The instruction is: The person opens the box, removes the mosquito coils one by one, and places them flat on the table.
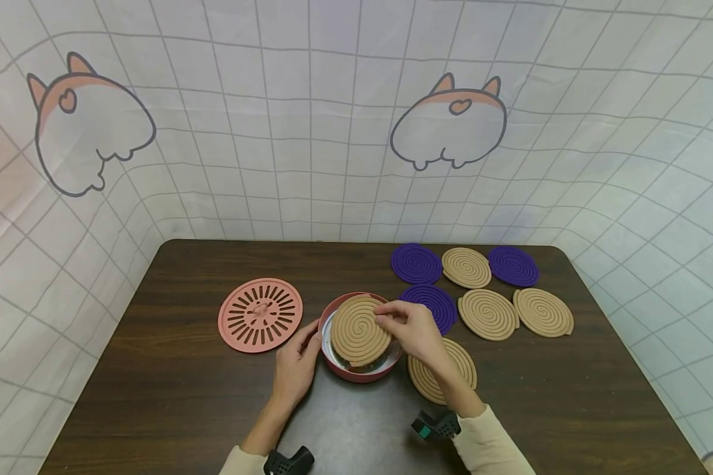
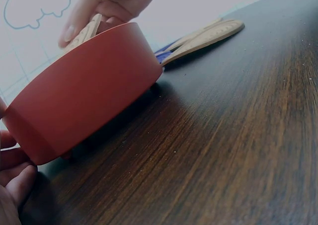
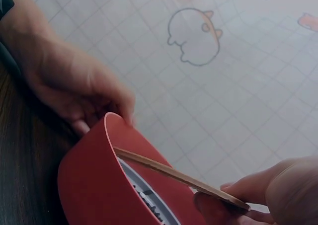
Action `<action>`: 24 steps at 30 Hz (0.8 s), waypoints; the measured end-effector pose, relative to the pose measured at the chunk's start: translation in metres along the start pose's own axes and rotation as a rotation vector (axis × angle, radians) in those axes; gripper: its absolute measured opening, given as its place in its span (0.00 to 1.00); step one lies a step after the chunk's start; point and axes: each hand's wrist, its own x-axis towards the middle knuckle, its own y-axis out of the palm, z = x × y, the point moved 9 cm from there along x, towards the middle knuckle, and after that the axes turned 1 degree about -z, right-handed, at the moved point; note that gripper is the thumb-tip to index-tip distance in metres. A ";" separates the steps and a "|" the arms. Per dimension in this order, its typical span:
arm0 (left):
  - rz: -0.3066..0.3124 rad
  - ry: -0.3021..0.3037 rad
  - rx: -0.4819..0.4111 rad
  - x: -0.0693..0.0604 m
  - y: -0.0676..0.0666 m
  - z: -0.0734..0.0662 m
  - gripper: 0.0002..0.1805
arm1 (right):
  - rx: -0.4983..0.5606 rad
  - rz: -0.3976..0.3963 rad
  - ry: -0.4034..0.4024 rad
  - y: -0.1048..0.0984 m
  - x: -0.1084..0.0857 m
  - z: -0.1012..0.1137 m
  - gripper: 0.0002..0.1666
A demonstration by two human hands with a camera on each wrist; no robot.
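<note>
A tan mosquito coil (image 1: 359, 330) is pinched at its right edge between the thumb and fingers of my right hand (image 1: 416, 330). The coil lies tilted within the mouth of a round red mosquito coil holder (image 1: 356, 377); its far edge reaches the inner wall in the right wrist view. Gripping the holder's left side is my left hand (image 1: 297, 366), a finger at the rim and others against the outer wall. Under the coil shows a pale inner dish (image 3: 130, 171) with dark bits. A slotted pink-red lid (image 1: 260, 315) lies to the left.
Several purple coils (image 1: 416, 263) and tan coils (image 1: 488, 314) lie at the table's back right. One tan coil (image 1: 430, 379) sits beneath my right forearm. Behind the dark wooden table (image 1: 172, 369) hangs a white gridded curtain (image 1: 273, 132).
</note>
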 end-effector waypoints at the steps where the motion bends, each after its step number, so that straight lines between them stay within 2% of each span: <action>1: 0.000 0.000 -0.001 0.000 0.000 0.000 0.17 | -0.003 -0.007 -0.007 -0.001 0.000 -0.001 0.09; 9: 0.001 0.001 0.004 0.000 0.000 -0.002 0.17 | 0.043 -0.071 -0.036 -0.017 -0.006 -0.005 0.10; 16: 0.002 0.003 -0.013 0.000 0.000 -0.004 0.17 | 0.074 -0.138 0.010 -0.034 -0.014 -0.013 0.11; 24: 0.003 -0.010 -0.015 -0.001 0.001 -0.003 0.17 | 0.117 -0.177 0.072 -0.050 -0.024 -0.028 0.12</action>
